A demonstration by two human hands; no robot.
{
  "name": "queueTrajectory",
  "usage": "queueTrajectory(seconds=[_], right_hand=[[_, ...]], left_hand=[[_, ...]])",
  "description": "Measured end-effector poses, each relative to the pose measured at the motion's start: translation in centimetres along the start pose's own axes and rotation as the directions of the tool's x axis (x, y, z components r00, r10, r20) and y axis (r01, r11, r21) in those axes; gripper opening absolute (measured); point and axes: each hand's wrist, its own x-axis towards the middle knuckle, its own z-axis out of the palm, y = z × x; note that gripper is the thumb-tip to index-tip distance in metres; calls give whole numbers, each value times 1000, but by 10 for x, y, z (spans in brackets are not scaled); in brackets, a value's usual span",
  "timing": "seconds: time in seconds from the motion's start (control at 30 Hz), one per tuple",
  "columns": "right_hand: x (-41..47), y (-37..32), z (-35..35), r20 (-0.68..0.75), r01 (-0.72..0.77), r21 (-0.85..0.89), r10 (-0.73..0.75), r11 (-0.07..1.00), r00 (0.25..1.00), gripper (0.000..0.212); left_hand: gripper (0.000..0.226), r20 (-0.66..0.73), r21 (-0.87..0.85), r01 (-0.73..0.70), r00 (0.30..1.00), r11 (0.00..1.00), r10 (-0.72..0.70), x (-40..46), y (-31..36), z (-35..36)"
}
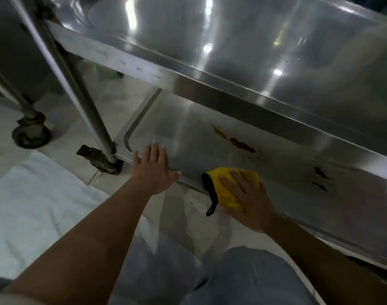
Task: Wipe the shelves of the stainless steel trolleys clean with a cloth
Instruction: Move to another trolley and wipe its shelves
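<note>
The cloth (230,188) was bright yellow with a black edge and loop, the lower shelf (188,137) was silvery grey steel smeared red and yellow, and the trousers (243,280) were pale blue-grey.

My right hand (247,194) lies flat on a yellow cloth (232,188) — soft, matt fabric with a black trim. The trolley (188,82) is stainless steel — its upper shelf (276,40) glossy with glare, its lower shelf (210,139) duller, smeared with red and yellow stains (234,139).
</note>
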Motion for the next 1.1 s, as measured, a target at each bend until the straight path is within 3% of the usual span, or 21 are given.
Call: queueTrajectory(seconds=[0.13, 0.3, 0.43, 0.6, 0.73, 0.87, 1.1], right_hand=[[33, -21, 7, 26, -17, -153, 21, 988, 999, 76], [118, -52, -8, -81, -64, -28, 62, 998, 995, 51], [158, -62, -17, -38, -66, 42, 67, 997, 997, 50], [95, -38, -4, -129, 58, -5, -58, 998, 990, 49], [80, -30, 0, -60, 17, -46, -19, 999, 998, 48], [134, -58, -9, -130, -15, -59, 7, 998, 991, 50], [273, -110, -39, -124, -67, 39, 71, 997, 990, 49]], left_hand=[[96, -28, 20, -8, 1000, 1000, 9, 10, -6, 13], [98, -80, 52, 13, 997, 999, -9, 15, -7, 23], [107, -128, 37, 1, 992, 999, 4, 14, -10, 25], [149, -86, -20, 22, 996, 1000, -24, 23, -24, 10], [152, -23, 8, 9, 1000, 1000, -9, 33, -23, 6], [152, 28, -5, 35, 999, 999, -35, 36, -23, 5], [154, 62, -31, 59, 996, 998, -57, 36, -22, 2]])
